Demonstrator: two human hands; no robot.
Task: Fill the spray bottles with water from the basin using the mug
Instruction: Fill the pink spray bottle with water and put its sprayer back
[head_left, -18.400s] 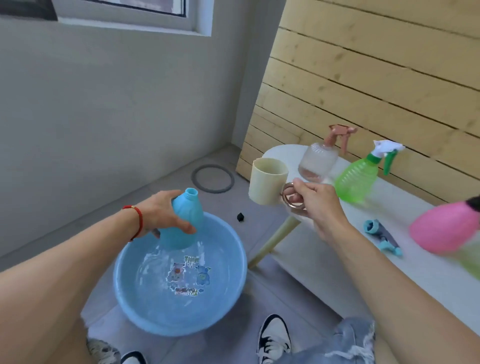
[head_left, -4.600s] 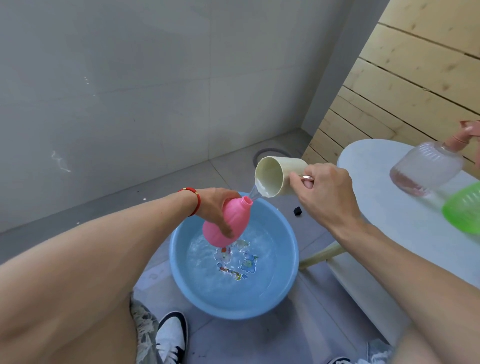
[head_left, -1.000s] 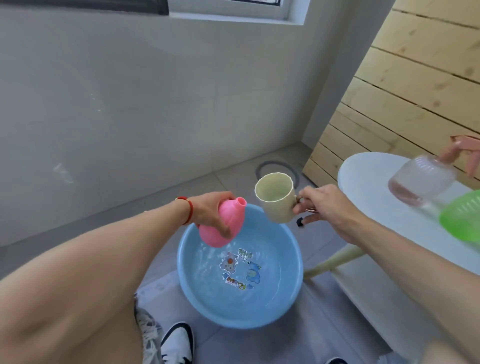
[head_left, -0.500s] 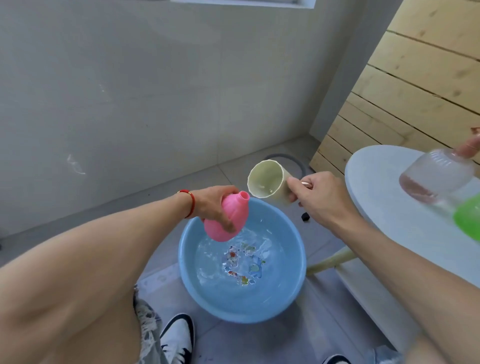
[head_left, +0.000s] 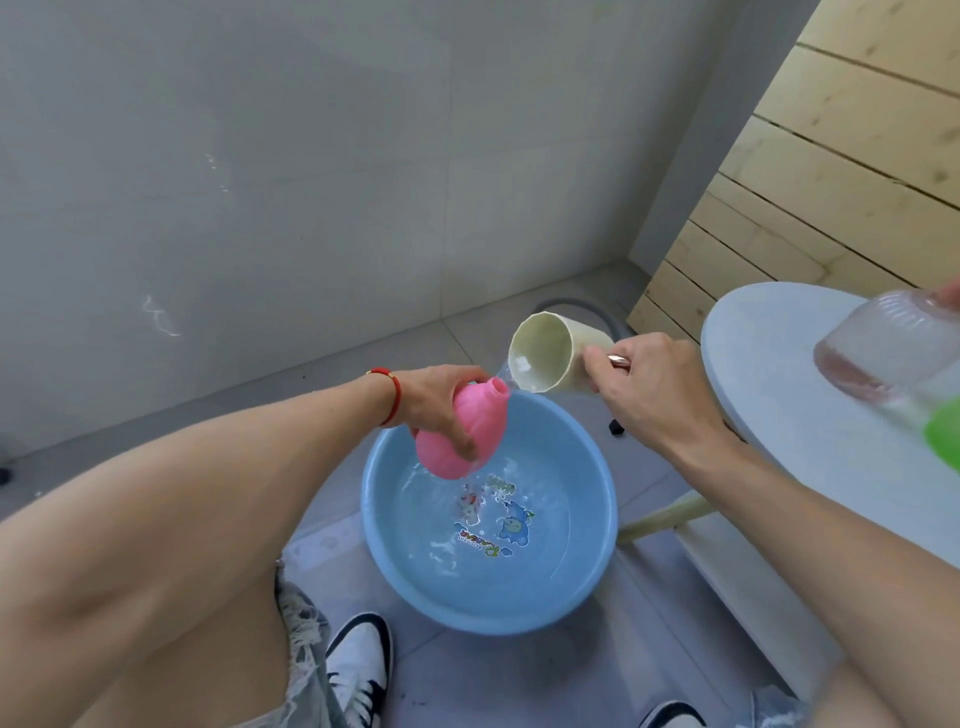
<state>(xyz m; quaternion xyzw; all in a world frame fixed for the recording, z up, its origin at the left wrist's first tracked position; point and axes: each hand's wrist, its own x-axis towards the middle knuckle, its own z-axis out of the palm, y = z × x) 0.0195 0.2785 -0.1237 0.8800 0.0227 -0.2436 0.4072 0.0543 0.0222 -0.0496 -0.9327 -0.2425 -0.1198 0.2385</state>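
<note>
My left hand (head_left: 439, 402) grips a pink spray bottle body (head_left: 460, 434) with no spray head, tilted over the far rim of the blue basin (head_left: 382, 525). The basin holds water with a cartoon print on its bottom. My right hand (head_left: 647, 395) holds the cream mug (head_left: 550, 358) by its handle, tipped on its side with its lip at the bottle's neck. A thin stream of water runs from the mug into the opening.
A white table (head_left: 779, 395) stands at the right, carrying a clear bottle (head_left: 883, 345) and a green bottle (head_left: 943, 436) at the frame edge. Wooden slats (head_left: 810, 171) back it. My shoes (head_left: 358, 662) are on the grey floor below the basin. A small black cap (head_left: 615, 427) lies on the floor.
The mug has gone from upright over the basin to tipped sideways against the pink bottle's neck, and water now pours in. The pink bottle stays over the basin's far rim.
</note>
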